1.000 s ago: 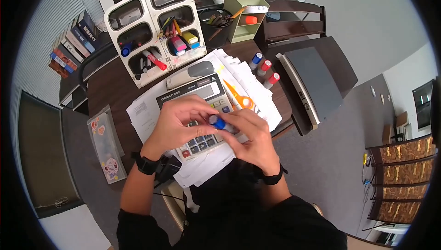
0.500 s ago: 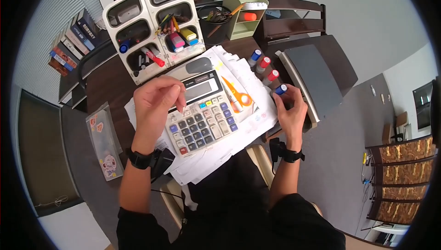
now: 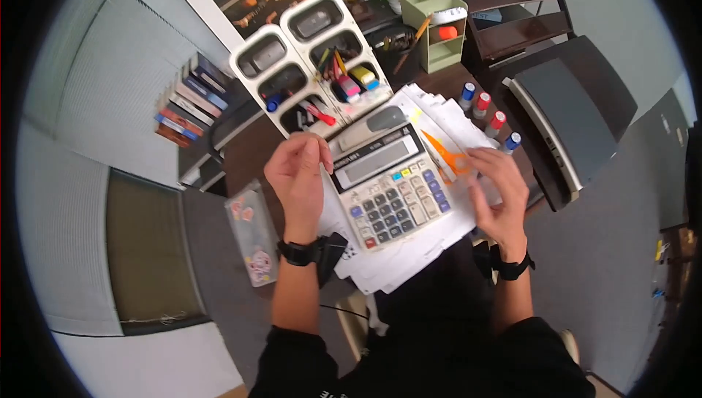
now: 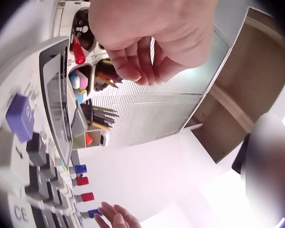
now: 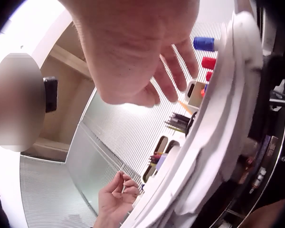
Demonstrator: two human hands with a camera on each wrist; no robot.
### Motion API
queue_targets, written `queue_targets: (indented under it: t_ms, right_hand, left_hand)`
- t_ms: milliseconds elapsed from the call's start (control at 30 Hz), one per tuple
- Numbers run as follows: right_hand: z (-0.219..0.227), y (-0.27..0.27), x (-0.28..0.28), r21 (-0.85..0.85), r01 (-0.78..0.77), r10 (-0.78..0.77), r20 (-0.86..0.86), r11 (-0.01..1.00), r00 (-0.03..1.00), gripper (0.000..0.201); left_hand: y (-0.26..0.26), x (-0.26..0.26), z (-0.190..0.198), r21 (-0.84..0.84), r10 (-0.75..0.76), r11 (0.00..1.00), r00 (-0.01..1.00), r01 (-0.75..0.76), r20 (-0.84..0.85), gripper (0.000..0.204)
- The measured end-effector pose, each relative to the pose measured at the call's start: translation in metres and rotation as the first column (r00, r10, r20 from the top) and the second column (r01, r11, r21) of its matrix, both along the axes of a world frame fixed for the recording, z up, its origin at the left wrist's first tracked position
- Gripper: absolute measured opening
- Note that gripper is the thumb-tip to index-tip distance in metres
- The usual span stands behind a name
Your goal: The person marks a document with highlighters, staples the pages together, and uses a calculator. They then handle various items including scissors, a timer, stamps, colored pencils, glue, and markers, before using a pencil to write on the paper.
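In the head view, my right hand [image 3: 504,197] is held over the right side of the paper stack with fingers extended, holding nothing. Just beyond its fingertips stands a small blue-capped bottle [image 3: 512,142]. It ends a row with two red-capped bottles [image 3: 496,122] and another blue-capped bottle [image 3: 467,93]. My left hand [image 3: 298,182] hovers at the left edge of the calculator [image 3: 395,204]. Its fingers are loosely bent, thumb near the fingertips, and nothing shows between them in the left wrist view. Orange-handled scissors [image 3: 452,163] lie between the calculator and the right hand.
Papers [image 3: 391,274] lie under the calculator. Behind it stand a white organizer [image 3: 289,54] with pens and highlighters, a black pen cup [image 3: 395,43] and a green desk rack [image 3: 439,54]. A grey machine [image 3: 559,120] sits at right, a clear sticker-covered case [image 3: 252,233] at left.
Both hands held a blue-capped bottle over the calculator. The right hand then carried it to the row's near end and let go, and has drawn back left. The head view has shifted left.
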State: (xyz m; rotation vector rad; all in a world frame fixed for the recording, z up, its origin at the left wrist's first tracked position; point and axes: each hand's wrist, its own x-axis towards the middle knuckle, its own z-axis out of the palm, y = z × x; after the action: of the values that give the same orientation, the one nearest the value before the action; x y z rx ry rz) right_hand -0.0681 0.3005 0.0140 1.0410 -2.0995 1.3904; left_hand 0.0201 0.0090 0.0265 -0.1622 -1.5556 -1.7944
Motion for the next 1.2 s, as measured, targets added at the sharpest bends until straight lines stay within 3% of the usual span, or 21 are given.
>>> queue_targets:
  t_ms: [67,133,167,267,300,367,467,533,600,633,767,867,933,967,1033,1200]
  right_hand:
    - [-0.003,-0.017,-0.001,0.061,-0.082,0.080,0.044,0.995,0.996,0.023]
    - [-0.020,-0.023,-0.007,0.091,-0.098,0.092,0.065,0.991,0.994,0.025]
    - [-0.024,-0.025,-0.011,0.162,-0.118,0.105,0.086,0.980,0.991,0.026]
    - [-0.026,-0.022,-0.013,0.157,-0.159,0.136,0.149,0.975,0.979,0.029]
    - [-0.025,-0.022,-0.012,0.164,-0.160,0.137,0.145,0.973,0.980,0.028]
    - [-0.028,-0.022,-0.015,0.155,-0.162,0.143,0.131,0.975,0.981,0.026]
    - [-0.031,-0.021,-0.014,0.144,-0.155,0.137,0.132,0.977,0.982,0.024]
    - [-0.031,-0.022,-0.014,0.149,-0.162,0.143,0.132,0.975,0.981,0.024]
    - [-0.032,-0.022,-0.014,0.131,-0.153,0.135,0.137,0.980,0.981,0.023]
    - [-0.031,-0.022,-0.015,0.130,-0.155,0.138,0.136,0.979,0.981,0.023]
    - [-0.035,-0.022,-0.016,0.123,-0.148,0.132,0.130,0.981,0.983,0.023]
    - [-0.035,-0.021,-0.018,0.121,-0.158,0.143,0.124,0.980,0.982,0.022]
    - [-0.036,-0.022,-0.018,0.112,-0.160,0.145,0.130,0.981,0.981,0.021]
    - [-0.035,-0.021,-0.018,0.115,-0.154,0.139,0.126,0.981,0.982,0.020]
    - [-0.035,-0.021,-0.017,0.114,-0.152,0.137,0.132,0.982,0.982,0.020]
    - [-0.033,-0.021,-0.017,0.122,-0.160,0.142,0.145,0.980,0.979,0.021]
  left_hand:
    - [-0.009,-0.004,-0.002,-0.155,0.219,0.965,0.975,-0.210,0.041,0.010]
    - [-0.017,-0.005,-0.001,-0.313,0.342,0.904,0.932,-0.291,0.123,0.009]
    - [-0.020,-0.004,0.001,-0.360,0.344,0.894,0.924,-0.268,0.166,0.010]
    - [-0.014,0.011,0.025,-0.614,0.422,0.778,0.836,-0.134,0.352,0.017]
    - [-0.013,0.016,0.025,-0.615,0.431,0.775,0.831,-0.143,0.351,0.017]
    - [-0.010,0.022,0.024,-0.815,0.549,0.579,0.757,-0.039,0.354,0.024]
    - [-0.011,0.023,0.009,-0.806,0.554,0.588,0.696,0.062,0.457,0.027]
    - [-0.008,0.024,0.001,-0.815,0.535,0.577,0.731,0.048,0.423,0.028]
    - [-0.005,0.025,-0.004,-0.737,0.521,0.671,0.661,0.074,0.541,0.029]
    - [-0.007,0.025,-0.008,-0.719,0.505,0.693,0.678,0.050,0.534,0.029]
    - [-0.002,0.028,-0.003,-0.705,0.523,0.708,0.636,0.048,0.568,0.030]
    - [0.007,0.033,0.004,-0.698,0.529,0.713,0.602,0.067,0.598,0.040]
    - [0.017,0.036,0.011,-0.770,0.542,0.631,0.657,0.093,0.524,0.059]
    - [0.016,0.038,0.010,-0.767,0.542,0.634,0.651,0.099,0.531,0.059]
    - [0.013,0.041,0.010,-0.755,0.486,0.621,0.652,0.211,0.582,0.077]
    - [0.007,0.044,0.011,-0.646,0.386,0.717,0.624,0.261,0.680,0.090]
